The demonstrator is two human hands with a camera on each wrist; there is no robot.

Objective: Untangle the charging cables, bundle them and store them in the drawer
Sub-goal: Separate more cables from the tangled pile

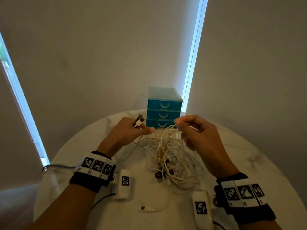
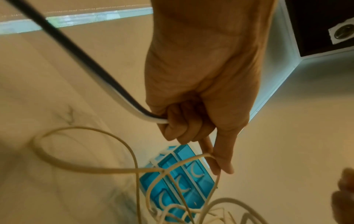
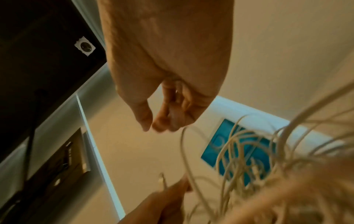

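A tangle of cream-white charging cables point(image 1: 167, 156) lies mid-table, in front of a blue three-drawer unit point(image 1: 163, 112) whose drawers are all shut. My left hand point(image 1: 142, 127) grips a pair of cable ends, black and white plugs point(image 1: 139, 122) poking out above the fingers. Its thumb presses a cream cable point(image 2: 182, 162) against a finger in the left wrist view, where the left hand point(image 2: 191, 133) fills the centre. My right hand point(image 1: 178, 123) hovers just right of it, fingers curled, pinching a cable loop point(image 1: 172, 127) lifted from the tangle. The right wrist view is blurred: right hand point(image 3: 153, 128), cables point(image 3: 229, 148).
The round marble table point(image 1: 249, 160) ends close on all sides. A loose cable end with a plug point(image 1: 146, 208) lies near the front. Small dark round pieces point(image 1: 159, 175) sit in the tangle. Blinds and bright window strips stand behind the drawer unit point(image 2: 182, 181).
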